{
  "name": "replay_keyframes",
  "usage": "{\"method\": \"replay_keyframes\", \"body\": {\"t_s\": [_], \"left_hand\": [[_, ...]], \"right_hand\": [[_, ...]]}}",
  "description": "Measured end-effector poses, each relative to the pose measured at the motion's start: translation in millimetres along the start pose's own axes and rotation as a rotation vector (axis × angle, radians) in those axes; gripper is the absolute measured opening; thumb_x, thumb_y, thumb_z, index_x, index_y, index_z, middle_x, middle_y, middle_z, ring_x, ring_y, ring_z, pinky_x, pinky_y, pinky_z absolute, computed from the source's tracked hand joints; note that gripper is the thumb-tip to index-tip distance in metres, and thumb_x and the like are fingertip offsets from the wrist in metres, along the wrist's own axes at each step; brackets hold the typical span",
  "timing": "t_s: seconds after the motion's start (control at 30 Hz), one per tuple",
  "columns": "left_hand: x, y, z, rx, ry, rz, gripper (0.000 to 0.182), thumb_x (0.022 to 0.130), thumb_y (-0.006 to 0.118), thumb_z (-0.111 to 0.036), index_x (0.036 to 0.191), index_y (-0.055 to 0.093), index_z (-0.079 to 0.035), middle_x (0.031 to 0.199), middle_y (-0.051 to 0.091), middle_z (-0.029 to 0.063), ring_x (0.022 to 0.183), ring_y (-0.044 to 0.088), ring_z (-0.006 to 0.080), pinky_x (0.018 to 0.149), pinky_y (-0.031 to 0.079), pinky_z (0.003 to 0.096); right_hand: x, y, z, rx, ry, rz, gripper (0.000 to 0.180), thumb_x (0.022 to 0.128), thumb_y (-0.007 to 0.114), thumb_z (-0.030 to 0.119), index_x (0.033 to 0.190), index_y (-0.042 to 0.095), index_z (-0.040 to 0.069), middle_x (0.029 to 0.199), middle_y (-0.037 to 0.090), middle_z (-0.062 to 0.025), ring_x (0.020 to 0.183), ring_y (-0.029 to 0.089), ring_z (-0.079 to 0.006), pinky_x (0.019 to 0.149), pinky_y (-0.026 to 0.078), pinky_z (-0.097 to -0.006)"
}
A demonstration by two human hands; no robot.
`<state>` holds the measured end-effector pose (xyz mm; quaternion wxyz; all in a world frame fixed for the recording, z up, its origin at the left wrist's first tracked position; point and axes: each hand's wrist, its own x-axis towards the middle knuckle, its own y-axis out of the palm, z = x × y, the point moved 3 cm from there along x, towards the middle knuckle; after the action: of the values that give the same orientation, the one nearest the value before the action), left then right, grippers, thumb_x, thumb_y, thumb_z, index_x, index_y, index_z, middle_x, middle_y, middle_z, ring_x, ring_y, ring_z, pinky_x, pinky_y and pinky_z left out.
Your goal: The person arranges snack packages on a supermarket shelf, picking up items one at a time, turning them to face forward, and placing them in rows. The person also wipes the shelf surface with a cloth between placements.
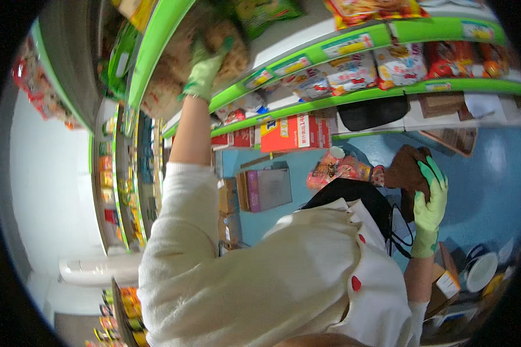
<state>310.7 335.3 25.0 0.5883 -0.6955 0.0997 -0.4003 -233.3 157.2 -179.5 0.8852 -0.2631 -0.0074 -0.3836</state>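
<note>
My left hand (206, 69), in a pale green glove with darker green fingertips, reaches up onto a green-edged shop shelf and touches blurred, tan snack packages (232, 60); whether its fingers grip one cannot be told. Down at the right, my right hand (432, 195), gloved alike, holds a brown cloth (406, 169) that hangs from its fingers. Left of the cloth, above the floor, lie pink and red snack packages (338, 169). A green bag (267, 15) rests on the shelf just right of my left hand.
Green shelf rails (351, 45) with price tags cross the top, with white and red bags (351, 73) between them. Beneath is a red carton (295, 132). Cardboard boxes (230, 195) and a purple-edged box (265, 188) stand on the blue floor. A white bucket (482, 271) is at lower right.
</note>
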Motion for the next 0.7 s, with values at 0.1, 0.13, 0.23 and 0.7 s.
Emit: {"method": "replay_keyframes", "body": {"t_s": [0.1, 0.13, 0.23, 0.7], "left_hand": [[-10, 7, 1, -0.156, 0.059, -0.073, 0.097, 0.072, 0.076, -0.055, 0.141, 0.038, 0.002, 0.143, 0.042, 0.0244, 0.134, 0.038, 0.0362, 0.113, 0.029, 0.0390], [-19, 5, 0, -0.332, 0.035, -0.083, 0.093, 0.072, 0.078, -0.049, 0.140, 0.040, 0.001, 0.141, 0.044, 0.0239, 0.131, 0.042, 0.0355, 0.111, 0.033, 0.0387], [-44, -13, -4, -0.573, -0.095, -0.155, 0.074, 0.074, 0.080, -0.028, 0.134, 0.047, 0.000, 0.129, 0.055, 0.0221, 0.115, 0.057, 0.0298, 0.099, 0.045, 0.0359], [-110, -58, 140, -0.798, -0.312, -0.719, 0.041, 0.085, 0.065, 0.006, 0.124, 0.054, -0.002, 0.122, 0.058, 0.0075, 0.107, 0.056, 0.0186, 0.094, 0.047, 0.0309]], "right_hand": [[-1, 9, -3, 0.000, -0.008, 0.059, 0.042, 0.083, 0.053, 0.019, 0.121, 0.060, 0.002, 0.132, 0.054, -0.0184, 0.119, 0.050, -0.0361, 0.104, 0.035, -0.0437], [1, 11, -1, -0.012, -0.018, 0.073, 0.042, 0.084, 0.053, 0.021, 0.121, 0.061, 0.002, 0.132, 0.054, -0.0180, 0.119, 0.050, -0.0355, 0.104, 0.036, -0.0433], [10, 11, 6, -0.007, -0.024, 0.096, 0.042, 0.086, 0.054, 0.024, 0.122, 0.060, 0.002, 0.132, 0.054, -0.0172, 0.119, 0.050, -0.0341, 0.104, 0.036, -0.0426], [31, 19, 20, -0.074, -0.104, 0.151, 0.041, 0.092, 0.053, 0.030, 0.126, 0.058, 0.007, 0.133, 0.053, -0.0152, 0.120, 0.049, -0.0328, 0.104, 0.036, -0.0441]]}}
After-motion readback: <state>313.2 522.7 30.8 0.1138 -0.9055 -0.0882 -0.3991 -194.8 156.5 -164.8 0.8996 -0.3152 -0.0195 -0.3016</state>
